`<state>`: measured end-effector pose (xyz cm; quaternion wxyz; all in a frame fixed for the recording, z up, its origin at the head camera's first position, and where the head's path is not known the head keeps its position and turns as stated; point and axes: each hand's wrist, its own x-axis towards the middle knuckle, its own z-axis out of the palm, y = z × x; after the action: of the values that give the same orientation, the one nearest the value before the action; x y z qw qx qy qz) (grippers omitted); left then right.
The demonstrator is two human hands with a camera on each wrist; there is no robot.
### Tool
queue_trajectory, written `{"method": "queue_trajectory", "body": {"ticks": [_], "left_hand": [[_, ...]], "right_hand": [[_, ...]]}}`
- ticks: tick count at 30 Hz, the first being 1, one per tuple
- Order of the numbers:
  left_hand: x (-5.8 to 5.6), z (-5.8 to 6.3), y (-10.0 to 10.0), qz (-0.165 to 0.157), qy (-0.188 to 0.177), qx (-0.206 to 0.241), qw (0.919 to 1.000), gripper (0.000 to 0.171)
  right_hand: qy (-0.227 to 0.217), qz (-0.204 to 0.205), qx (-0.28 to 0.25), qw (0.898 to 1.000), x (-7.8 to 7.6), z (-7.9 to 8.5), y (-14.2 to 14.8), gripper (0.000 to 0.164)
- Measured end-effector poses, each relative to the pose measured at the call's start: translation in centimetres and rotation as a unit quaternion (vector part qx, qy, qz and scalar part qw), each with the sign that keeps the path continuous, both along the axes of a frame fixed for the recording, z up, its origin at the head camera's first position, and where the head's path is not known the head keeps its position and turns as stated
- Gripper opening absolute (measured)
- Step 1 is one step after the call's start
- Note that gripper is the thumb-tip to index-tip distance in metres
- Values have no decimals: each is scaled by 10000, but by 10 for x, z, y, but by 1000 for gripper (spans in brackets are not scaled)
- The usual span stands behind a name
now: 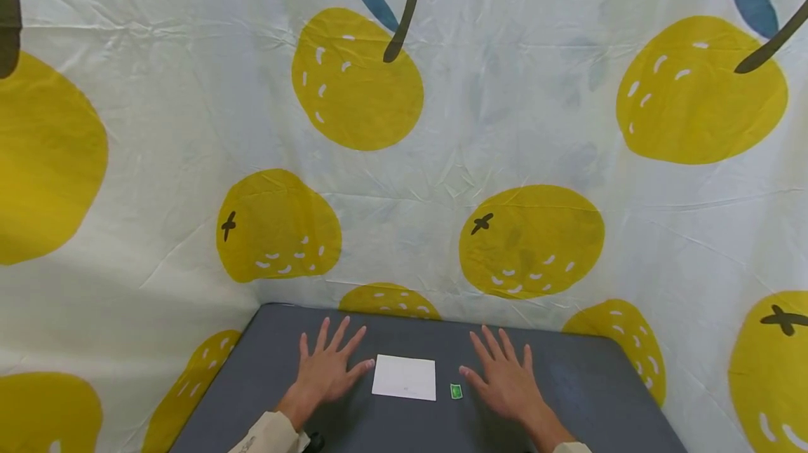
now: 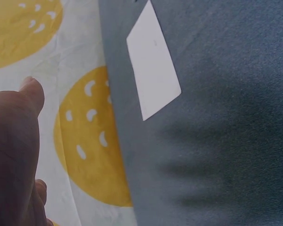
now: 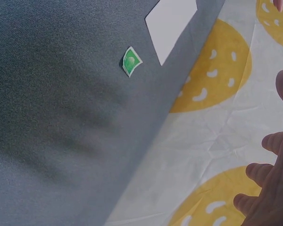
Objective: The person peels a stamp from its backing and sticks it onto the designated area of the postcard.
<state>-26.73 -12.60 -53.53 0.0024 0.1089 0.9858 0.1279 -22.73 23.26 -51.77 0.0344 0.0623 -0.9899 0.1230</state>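
Between the two hands a white paper rectangle (image 1: 404, 377), which may be an envelope or a card, lies flat on the dark grey table. To its right is a small green postage stamp (image 1: 456, 391) with a white border; the right wrist view shows the stamp (image 3: 131, 61) slightly curled. My left hand (image 1: 325, 370) is spread with straight fingers, its thumb near the paper's left edge. On the other side my right hand (image 1: 505, 381) is spread too, thumb toward the stamp. Both hands hold nothing and cast shadows on the table.
The grey table (image 1: 568, 376) ends at the back and sides against a white cloth (image 1: 442, 123) printed with yellow fruit. Pale sleeves cover the forearms, and something dark sits at the left wrist.
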Motion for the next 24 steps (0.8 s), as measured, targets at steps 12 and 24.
{"method": "queue_trajectory", "body": {"ticks": [12, 24], "left_hand": [[3, -6, 6, -58, 71, 59, 9999, 76], [2, -8, 6, -30, 86, 12, 10000, 73]], "right_hand": [[-31, -18, -89, 10000, 1, -5, 2, 76], [162, 0, -144, 9998, -5, -14, 2, 76]]}}
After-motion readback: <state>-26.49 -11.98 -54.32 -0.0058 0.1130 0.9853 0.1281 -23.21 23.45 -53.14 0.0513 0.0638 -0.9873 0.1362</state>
